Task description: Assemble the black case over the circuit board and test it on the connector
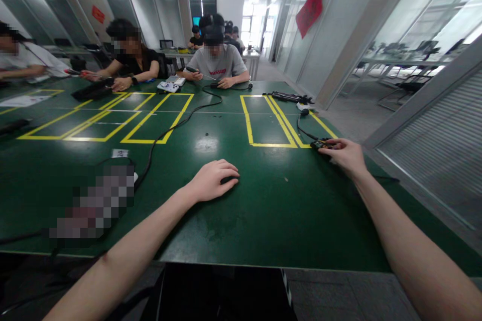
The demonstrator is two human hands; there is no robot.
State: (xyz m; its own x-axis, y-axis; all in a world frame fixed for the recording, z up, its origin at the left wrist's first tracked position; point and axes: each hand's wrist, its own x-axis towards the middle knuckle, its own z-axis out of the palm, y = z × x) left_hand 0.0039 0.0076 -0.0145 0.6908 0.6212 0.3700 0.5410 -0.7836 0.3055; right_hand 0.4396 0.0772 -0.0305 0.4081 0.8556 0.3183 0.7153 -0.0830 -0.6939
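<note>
My left hand (215,180) rests on the green table (241,220), near its middle. Its fingers curve loosely downward with the thumb apart; a dark patch shows in the hollow under them, and I see nothing held. Further out at the right edge, my right hand (346,155) pinches a small dark part (319,144) with some reddish bits between thumb and fingers. The part is low over the tabletop, and its exact kind is too small to tell. A black cable (308,133) with a rounded end runs up to it from behind.
Yellow tape outlines (273,145) mark the table. A long black cable (150,155) crosses it on the left, beside a blurred-out object (100,203). A folded black tripod-like item (288,97) lies at the far right. Several people sit opposite, one in a grey shirt (218,62).
</note>
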